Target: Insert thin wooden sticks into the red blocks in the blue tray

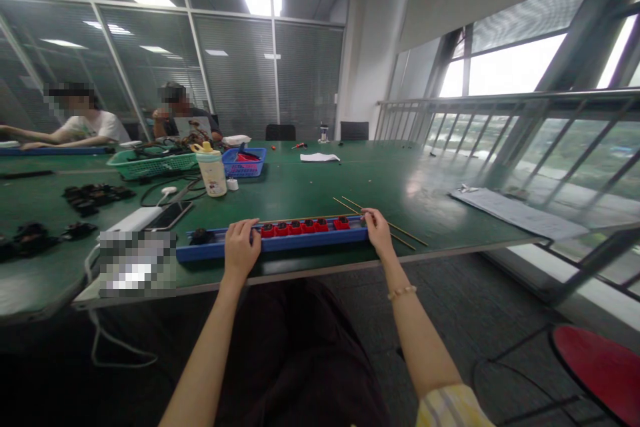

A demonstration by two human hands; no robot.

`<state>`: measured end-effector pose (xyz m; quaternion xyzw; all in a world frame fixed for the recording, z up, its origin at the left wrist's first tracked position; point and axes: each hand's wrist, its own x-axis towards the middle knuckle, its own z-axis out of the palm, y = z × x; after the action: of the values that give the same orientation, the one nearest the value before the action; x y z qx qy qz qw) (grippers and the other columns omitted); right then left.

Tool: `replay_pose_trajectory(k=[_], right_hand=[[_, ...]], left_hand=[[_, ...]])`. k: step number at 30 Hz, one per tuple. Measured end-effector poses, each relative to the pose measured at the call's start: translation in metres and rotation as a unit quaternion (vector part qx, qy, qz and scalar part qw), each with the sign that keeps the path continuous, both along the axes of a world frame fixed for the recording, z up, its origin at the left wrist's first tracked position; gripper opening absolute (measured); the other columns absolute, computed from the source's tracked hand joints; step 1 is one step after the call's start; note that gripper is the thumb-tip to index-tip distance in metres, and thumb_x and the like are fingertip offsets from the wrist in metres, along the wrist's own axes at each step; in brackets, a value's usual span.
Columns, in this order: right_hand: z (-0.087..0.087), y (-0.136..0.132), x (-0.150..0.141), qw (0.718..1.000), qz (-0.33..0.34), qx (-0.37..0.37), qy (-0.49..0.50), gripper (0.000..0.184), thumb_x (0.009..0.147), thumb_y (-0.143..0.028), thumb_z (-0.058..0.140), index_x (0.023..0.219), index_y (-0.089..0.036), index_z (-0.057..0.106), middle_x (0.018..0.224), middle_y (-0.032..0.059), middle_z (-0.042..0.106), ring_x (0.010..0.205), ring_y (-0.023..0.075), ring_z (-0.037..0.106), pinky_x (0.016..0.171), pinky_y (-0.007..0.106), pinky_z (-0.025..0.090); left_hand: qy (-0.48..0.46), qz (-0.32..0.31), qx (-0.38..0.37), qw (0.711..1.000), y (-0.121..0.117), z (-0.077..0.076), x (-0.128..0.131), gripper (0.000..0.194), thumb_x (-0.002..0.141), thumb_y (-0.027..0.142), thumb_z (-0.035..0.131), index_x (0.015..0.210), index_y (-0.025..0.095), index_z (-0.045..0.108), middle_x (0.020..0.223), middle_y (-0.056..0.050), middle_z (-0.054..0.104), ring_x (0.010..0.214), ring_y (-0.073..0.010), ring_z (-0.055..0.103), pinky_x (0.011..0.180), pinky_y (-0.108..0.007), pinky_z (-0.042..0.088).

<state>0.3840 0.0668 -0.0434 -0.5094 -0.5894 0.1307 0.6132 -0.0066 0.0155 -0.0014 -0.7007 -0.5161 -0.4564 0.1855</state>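
Observation:
A long blue trough (310, 241) lies across the near edge of the green table. In it sits a row of red blocks (295, 227) with dark tops; one red block (341, 222) stands a little apart to the right. A black part (201, 235) rests at the left end. My left hand (242, 247) is wrapped over the trough's left portion, thumb near the first red block. At the right end my right hand (379, 232) has its fingers pinched together; what they hold is hidden. A thin rod (300, 218) runs along the far rim between the hands.
Loose thin rods (400, 230) lie right of the trough. To the left are a phone (169, 215), a white power strip (133, 221), a bottle (213, 172), a green basket (150, 163), a blue basket (247, 163) and black parts (95, 197). A clipboard (520, 212) lies right. Two people sit far left.

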Motion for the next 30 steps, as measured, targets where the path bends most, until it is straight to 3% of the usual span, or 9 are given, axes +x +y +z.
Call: replay_pose_trajectory(k=[11,19,25,30], right_hand=[[0.0014,-0.0004,0.0032,0.995,0.053,-0.007,0.084,0.045,0.087,-0.056,0.054,0.11,-0.018,0.067,0.085,0.0061,0.069,0.07,0.0182,0.055,0.07,0.032,0.046],[0.0018,-0.0024,0.003,0.997,0.047,-0.018,0.062,0.047,0.088,-0.052,0.052,0.114,-0.016,0.068,0.087,0.007,0.068,0.07,0.018,0.053,0.069,0.033,0.045],[0.005,-0.006,-0.0005,0.999,-0.026,0.023,-0.04,0.044,0.092,-0.051,0.047,0.113,-0.021,0.072,0.11,0.0112,0.061,0.106,0.0242,0.054,0.091,0.04,0.046],[0.0053,-0.0072,-0.0023,0.997,-0.046,0.024,-0.06,0.042,0.093,-0.051,0.047,0.103,-0.021,0.074,0.117,0.0127,0.051,0.116,0.0253,0.049,0.091,0.039,0.047]], left_hand=[[-0.002,-0.015,-0.02,1.0,0.0011,-0.0025,-0.0032,0.03,0.09,0.022,0.044,0.11,0.018,0.067,0.108,-0.009,0.068,0.104,-0.0262,0.057,0.095,-0.042,0.046],[0.021,-0.039,-0.023,0.999,-0.0011,-0.0001,-0.0024,0.033,0.091,0.021,0.044,0.114,0.018,0.067,0.112,-0.008,0.069,0.103,-0.0252,0.057,0.096,-0.042,0.046],[0.043,-0.07,-0.044,0.996,-0.004,0.004,0.0014,0.036,0.092,0.022,0.043,0.119,0.021,0.066,0.116,-0.007,0.069,0.107,-0.0252,0.056,0.099,-0.044,0.045],[0.051,-0.077,-0.054,0.994,-0.0056,0.0046,0.0016,0.037,0.094,0.025,0.042,0.122,0.022,0.065,0.119,-0.008,0.068,0.109,-0.0253,0.056,0.099,-0.044,0.044]])
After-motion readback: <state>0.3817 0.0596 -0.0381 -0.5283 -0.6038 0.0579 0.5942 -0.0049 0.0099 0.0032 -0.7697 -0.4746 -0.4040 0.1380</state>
